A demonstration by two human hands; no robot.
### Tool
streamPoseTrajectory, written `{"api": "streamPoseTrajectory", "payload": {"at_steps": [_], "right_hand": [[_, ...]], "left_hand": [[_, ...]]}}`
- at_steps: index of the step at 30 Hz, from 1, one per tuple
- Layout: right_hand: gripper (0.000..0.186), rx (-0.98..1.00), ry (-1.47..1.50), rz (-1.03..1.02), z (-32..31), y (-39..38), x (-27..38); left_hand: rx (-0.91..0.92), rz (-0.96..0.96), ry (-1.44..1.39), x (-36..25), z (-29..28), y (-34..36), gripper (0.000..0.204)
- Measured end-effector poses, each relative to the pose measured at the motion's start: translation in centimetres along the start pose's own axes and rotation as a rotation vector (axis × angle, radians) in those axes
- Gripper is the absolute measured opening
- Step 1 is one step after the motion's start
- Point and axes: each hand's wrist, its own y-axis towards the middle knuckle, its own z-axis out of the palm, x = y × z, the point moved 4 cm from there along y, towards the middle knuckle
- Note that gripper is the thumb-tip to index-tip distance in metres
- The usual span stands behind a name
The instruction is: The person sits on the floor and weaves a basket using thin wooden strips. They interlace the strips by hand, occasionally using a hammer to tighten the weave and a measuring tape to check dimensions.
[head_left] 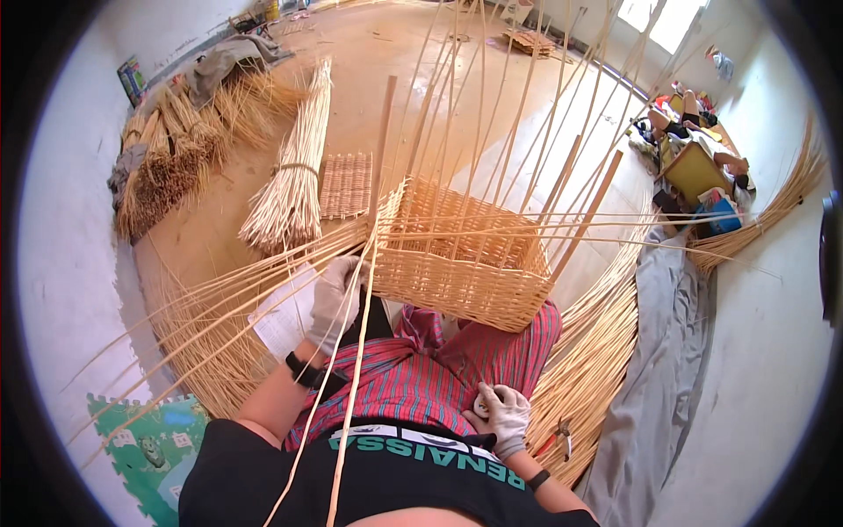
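Observation:
A half-woven wicker basket (457,285) rests on my lap over a pink striped cloth (386,391). Thin upright stakes and thicker corner sticks (587,215) rise from its walls. Long loose willow rods (211,307) fan out leftward from its near left corner. At that corner my left hand (336,294), in a white glove, is closed on the rods; its fingertips are partly hidden. My right hand (503,416), also gloved, lies low on the cloth, apart from the basket. Its fingers are curled around something small and pale that I cannot make out. Red-handled cutters (557,437) lie beside it.
Loose rods (593,351) and a grey cloth (672,351) lie at right. A tied rod bundle (299,167), a woven panel (347,186) and more bundles (171,154) are at left. A green foam mat (149,457) is near left, a yellow chair (695,171) far right.

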Motion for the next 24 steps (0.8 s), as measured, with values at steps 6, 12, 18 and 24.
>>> {"api": "streamPoseTrajectory", "payload": {"at_steps": [6,12,18,24], "right_hand": [[0.024,0.012,1.137,0.49,3.5,5.8,-6.7],[0.034,-0.201,1.245,0.047,-11.1,22.9,0.2],[0.045,-0.127,0.81,-0.086,-14.8,31.6,3.3],[0.042,-0.147,0.545,-0.087,-16.9,33.7,-0.9]], "left_hand": [[-0.095,0.245,-0.324,-13.1,-4.2,9.1,0.013],[1.014,-0.083,-0.449,-19.5,4.9,12.2,0.019],[1.054,0.035,-0.584,-19.0,9.1,14.4,0.037],[0.982,0.024,-0.527,-16.8,8.3,17.1,0.031]]}}
